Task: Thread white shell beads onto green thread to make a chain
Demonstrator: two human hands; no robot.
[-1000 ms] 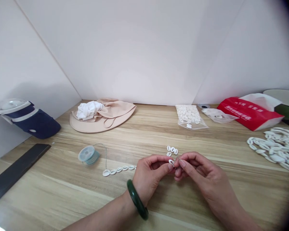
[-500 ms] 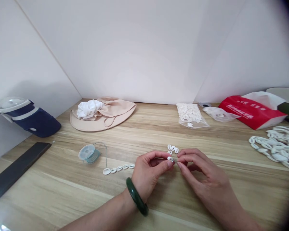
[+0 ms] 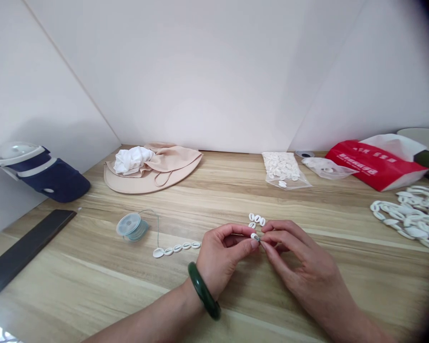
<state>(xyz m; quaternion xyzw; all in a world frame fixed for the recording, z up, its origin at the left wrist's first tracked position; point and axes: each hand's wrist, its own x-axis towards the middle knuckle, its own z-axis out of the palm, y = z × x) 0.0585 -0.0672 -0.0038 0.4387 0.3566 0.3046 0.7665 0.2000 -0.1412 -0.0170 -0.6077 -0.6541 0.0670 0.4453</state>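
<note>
My left hand (image 3: 223, 255), with a green bangle (image 3: 203, 291) at the wrist, pinches a small white shell (image 3: 254, 236) between thumb and index finger. My right hand (image 3: 300, 257) is closed at the fingertips beside that shell, gripping a thin thread end (image 3: 259, 240). Loose white shells (image 3: 257, 219) lie just beyond the fingertips. A row of strung shells (image 3: 178, 248) runs left from behind my left hand. From its far end a thread (image 3: 158, 228) curves to a spool of pale blue thread (image 3: 132, 226).
A beige hat (image 3: 182, 166) with white cloth, a bag of shells (image 3: 280, 167), and a red packet (image 3: 373, 164) lie at the back. Shell strands (image 3: 414, 216) are at right. A blue bottle (image 3: 55, 176) and dark flat bar (image 3: 28, 250) are at left.
The fingertips of my right hand have moved slightly left, closer to the shell. The shell has turned a little in my left hand.
</note>
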